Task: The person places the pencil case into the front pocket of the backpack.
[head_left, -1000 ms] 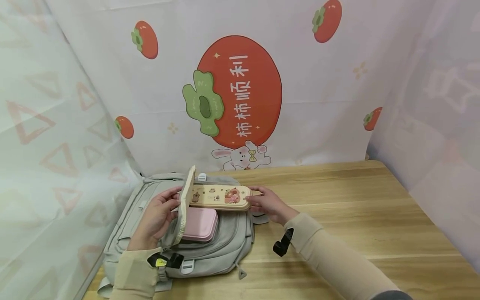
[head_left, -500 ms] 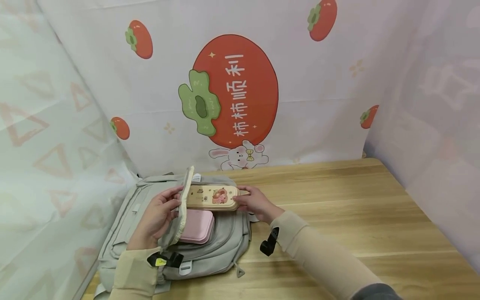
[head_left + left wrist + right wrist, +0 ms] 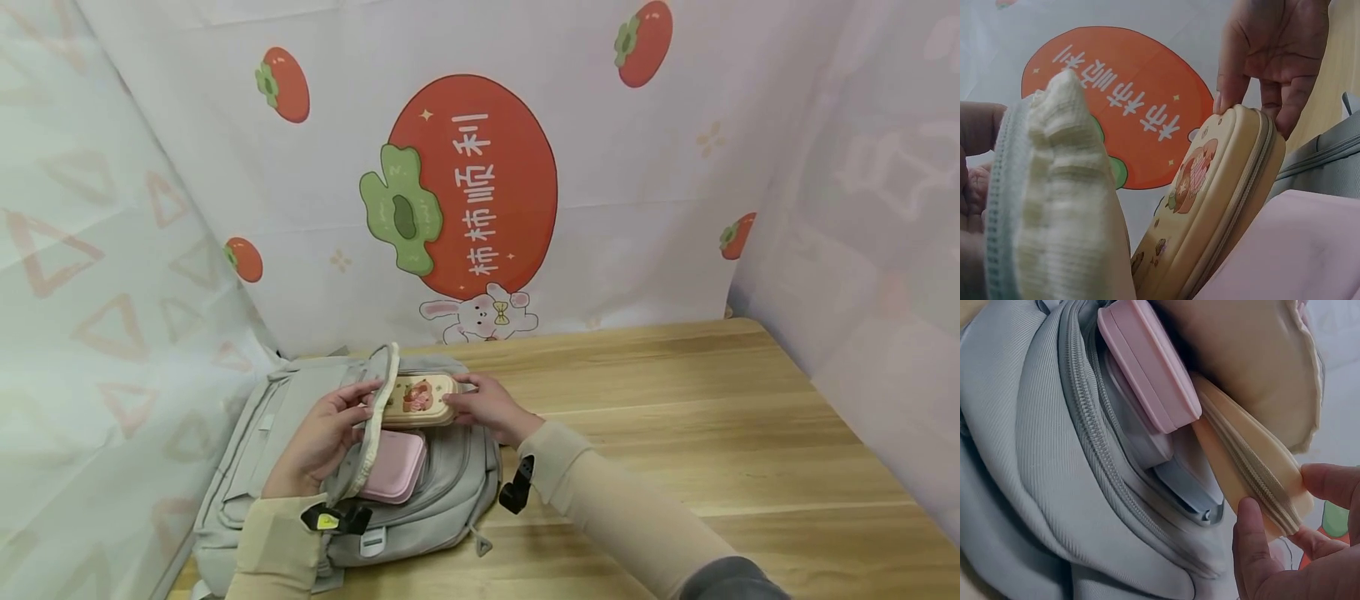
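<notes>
A grey backpack point(image 3: 457, 492) lies flat on the table, its front pocket unzipped. My left hand point(image 3: 318, 442) grips the pocket's flap point(image 3: 381, 408) by its cream ruffled edge and holds it up. With thumb and fingers, my right hand point(image 3: 491, 408) pinches the outer end of a cream zippered pencil case point(image 3: 416, 398) printed with a cartoon picture. The case's other end is hidden behind the flap, inside the pocket. Beside it a pink case point(image 3: 393, 467) sticks out of the opening, and in the right wrist view pale grey-blue items point(image 3: 1191, 481) sit below that.
The wooden table point(image 3: 675, 433) stretches off to the right of the backpack. A white cloth backdrop point(image 3: 637, 208) with persimmon prints stands behind, and another cloth point(image 3: 97, 375) hangs close along the left. A zip pull point(image 3: 482, 544) dangles at the bag's near side.
My right hand has moved left, sliding the pencil case deeper under the flap, so less of it shows. The left hand still holds the flap, its edge now slightly farther right.
</notes>
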### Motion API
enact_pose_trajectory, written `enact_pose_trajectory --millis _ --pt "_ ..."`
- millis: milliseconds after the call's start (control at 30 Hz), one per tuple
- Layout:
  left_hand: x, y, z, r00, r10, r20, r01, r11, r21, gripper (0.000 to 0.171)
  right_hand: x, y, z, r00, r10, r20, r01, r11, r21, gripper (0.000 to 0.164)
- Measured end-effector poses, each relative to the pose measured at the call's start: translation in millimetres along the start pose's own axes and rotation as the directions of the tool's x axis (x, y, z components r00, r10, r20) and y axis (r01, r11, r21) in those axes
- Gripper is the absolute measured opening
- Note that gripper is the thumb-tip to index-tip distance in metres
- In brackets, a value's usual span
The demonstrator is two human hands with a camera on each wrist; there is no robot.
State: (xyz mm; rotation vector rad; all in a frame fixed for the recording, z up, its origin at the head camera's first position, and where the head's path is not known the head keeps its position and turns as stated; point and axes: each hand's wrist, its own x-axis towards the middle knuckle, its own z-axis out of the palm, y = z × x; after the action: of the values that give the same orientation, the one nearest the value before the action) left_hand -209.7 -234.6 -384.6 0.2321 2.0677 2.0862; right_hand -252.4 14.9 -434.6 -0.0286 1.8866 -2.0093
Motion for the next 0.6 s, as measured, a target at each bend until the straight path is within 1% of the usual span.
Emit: enact_pose_trajectory --millis 100,200,300,433,600 --pt "0.3 -1.7 -1.2 1.000 0.009 0.026 -0.009 1.000 -0.004 0.046 3 -2 9 1.000 -0.006 0.003 0.006 1.000 -0.010 0.051" --pt "1.5 -4.7 -2.0 0.997 0.033 0.069 -0.031 0.999 -0.025 0.042 7 -1 17 1.000 -0.013 -0.003 0.013 1.000 -0.021 0.049" --pt "2.5 -7.1 -3.3 0.991 0.060 0.119 -0.055 0.998 -0.042 0.040 10 0 23 1.000 -0.022 -0.005 0.022 1.000 -0.018 0.048" --pt "2.2 -8.4 -6.1 0.982 0.079 0.170 -0.071 0.996 -0.055 0.041 10 1 32 1.000 -0.023 -0.009 0.023 1.000 -0.011 0.048" --pt "0.8 -12.1 -10.7 0.972 0.106 0.212 -0.086 0.991 -0.102 0.043 13 3 49 0.999 0.004 -0.040 -0.005 1.000 -0.017 0.048"
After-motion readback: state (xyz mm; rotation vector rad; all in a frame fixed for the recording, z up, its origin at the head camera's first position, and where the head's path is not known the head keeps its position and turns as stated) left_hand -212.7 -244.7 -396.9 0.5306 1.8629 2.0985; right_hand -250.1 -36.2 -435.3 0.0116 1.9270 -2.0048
